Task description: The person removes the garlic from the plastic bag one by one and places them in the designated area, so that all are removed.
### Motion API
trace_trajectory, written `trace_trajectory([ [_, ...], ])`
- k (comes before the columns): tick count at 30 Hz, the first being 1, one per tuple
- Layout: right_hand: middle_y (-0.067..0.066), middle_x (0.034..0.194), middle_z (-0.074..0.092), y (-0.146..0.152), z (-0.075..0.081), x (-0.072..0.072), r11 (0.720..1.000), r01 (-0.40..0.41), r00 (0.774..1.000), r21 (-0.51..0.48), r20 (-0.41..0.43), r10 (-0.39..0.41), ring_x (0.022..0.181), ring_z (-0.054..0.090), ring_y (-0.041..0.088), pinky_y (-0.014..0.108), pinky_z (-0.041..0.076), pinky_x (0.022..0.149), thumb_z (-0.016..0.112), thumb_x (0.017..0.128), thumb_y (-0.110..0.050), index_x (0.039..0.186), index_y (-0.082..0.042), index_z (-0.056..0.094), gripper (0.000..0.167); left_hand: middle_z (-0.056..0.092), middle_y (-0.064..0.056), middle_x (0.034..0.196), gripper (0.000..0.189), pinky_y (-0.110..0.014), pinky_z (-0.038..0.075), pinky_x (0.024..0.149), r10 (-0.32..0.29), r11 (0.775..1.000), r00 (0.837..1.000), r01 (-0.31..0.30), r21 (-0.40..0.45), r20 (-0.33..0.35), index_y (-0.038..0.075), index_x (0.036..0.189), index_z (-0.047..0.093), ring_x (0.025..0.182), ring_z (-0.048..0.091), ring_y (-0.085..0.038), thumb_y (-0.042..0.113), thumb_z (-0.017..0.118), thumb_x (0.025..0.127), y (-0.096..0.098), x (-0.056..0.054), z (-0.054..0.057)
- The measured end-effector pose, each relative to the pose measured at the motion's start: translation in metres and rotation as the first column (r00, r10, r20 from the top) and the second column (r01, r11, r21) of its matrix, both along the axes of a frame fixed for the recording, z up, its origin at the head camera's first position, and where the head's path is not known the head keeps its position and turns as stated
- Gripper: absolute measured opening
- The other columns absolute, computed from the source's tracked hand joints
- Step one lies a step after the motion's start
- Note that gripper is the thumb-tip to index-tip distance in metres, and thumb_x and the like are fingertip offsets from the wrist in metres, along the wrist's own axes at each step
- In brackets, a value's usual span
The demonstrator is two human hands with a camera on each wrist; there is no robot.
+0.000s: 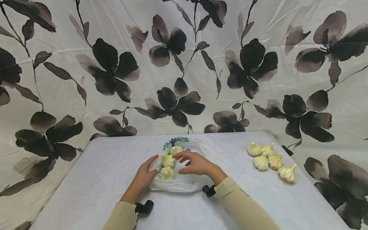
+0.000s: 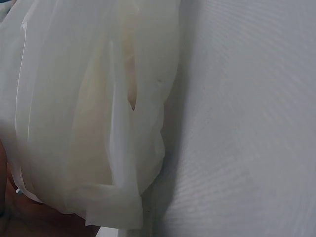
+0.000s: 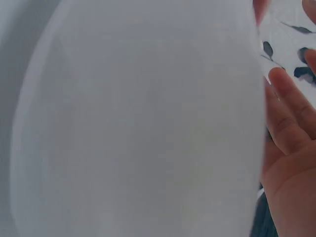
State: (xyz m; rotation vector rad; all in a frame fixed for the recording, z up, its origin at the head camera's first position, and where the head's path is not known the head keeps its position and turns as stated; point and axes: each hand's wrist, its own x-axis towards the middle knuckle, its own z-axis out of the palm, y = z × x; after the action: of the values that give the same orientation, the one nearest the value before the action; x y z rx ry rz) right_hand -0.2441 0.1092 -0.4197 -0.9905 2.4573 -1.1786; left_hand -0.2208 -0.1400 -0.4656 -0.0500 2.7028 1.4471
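Observation:
A white plastic bag (image 1: 184, 187) with a green and blue tree print lies on the table in the head view. Three garlic bulbs (image 1: 167, 173) sit in a row at its left side. My left hand (image 1: 142, 177) is at the bag's left edge, thumb and index finger apart. From the right, my right hand (image 1: 196, 163) reaches over the bag with bent, spread fingers, its index fingertip right at the middle bulb. Bag plastic (image 2: 74, 123) hides most of the left hand in the left wrist view. Pale plastic (image 3: 138, 123) fills much of the right wrist view.
Several more garlic bulbs (image 1: 261, 161) lie grouped on the right side of the white-covered table (image 1: 106, 166). A floral curtain (image 1: 212, 80) hangs behind the table's far edge. Black wrist cameras (image 1: 144, 207) are strapped near both cuffs.

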Motion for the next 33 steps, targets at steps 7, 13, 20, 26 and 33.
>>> trace_trajectory([
  [7,0.006,0.138,0.055,-0.011,-0.005,0.003,1.0,0.004,1.0,-0.005,-0.017,-0.004,0.119,0.058,0.027,0.048,0.052,0.094,0.076,0.081,-0.02,0.137,-0.023,0.051,0.061,0.031,-0.014,0.158,0.068,-0.06,0.022,0.116,0.003,1.0,1.0,-0.003,-0.006,-0.005,0.022,0.15,0.036,0.147,0.021,-0.038,0.005,0.05,0.086,0.001,-0.001,0.0],
  [13,0.005,0.137,0.056,-0.019,-0.008,0.006,1.0,-0.005,1.0,0.002,-0.026,0.005,0.122,0.056,0.029,0.049,0.05,0.098,0.076,0.081,-0.019,0.135,-0.018,0.054,0.058,0.032,-0.015,0.157,0.068,-0.061,0.023,0.116,0.002,1.0,1.0,-0.002,-0.01,-0.017,0.021,0.15,0.037,0.147,0.022,-0.039,0.004,0.05,0.085,0.001,0.0,0.002],
  [20,-0.001,0.131,0.061,-0.028,-0.011,0.009,0.999,-0.017,0.996,0.046,-0.083,0.021,0.119,0.058,0.021,0.04,0.05,0.099,0.075,0.082,-0.023,0.132,-0.021,0.056,0.053,0.032,-0.015,0.157,0.067,-0.062,0.023,0.115,-0.004,1.0,1.0,0.004,-0.005,-0.018,0.021,0.15,0.037,0.147,0.023,-0.039,0.005,0.05,0.086,0.001,0.001,0.003],
  [26,-0.001,0.124,0.066,-0.036,-0.013,0.011,0.997,-0.039,0.987,0.064,-0.151,0.048,0.118,0.059,0.014,0.038,0.049,0.101,0.072,0.085,-0.021,0.126,-0.017,0.062,0.042,0.032,-0.014,0.157,0.067,-0.06,0.022,0.117,-0.016,1.0,0.999,0.016,0.016,-0.029,0.021,0.15,0.038,0.147,0.022,-0.037,0.005,0.05,0.086,-0.001,0.002,0.002],
  [33,-0.007,0.116,0.069,-0.042,-0.014,0.015,0.997,-0.004,0.979,0.077,-0.201,0.019,0.112,0.062,0.01,0.029,0.051,0.097,0.07,0.087,-0.022,0.119,-0.019,0.066,0.032,0.031,-0.015,0.157,0.066,-0.061,0.022,0.116,-0.006,1.0,1.0,0.006,0.001,-0.021,0.021,0.15,0.037,0.147,0.022,-0.038,0.005,0.05,0.087,-0.001,0.002,0.001],
])
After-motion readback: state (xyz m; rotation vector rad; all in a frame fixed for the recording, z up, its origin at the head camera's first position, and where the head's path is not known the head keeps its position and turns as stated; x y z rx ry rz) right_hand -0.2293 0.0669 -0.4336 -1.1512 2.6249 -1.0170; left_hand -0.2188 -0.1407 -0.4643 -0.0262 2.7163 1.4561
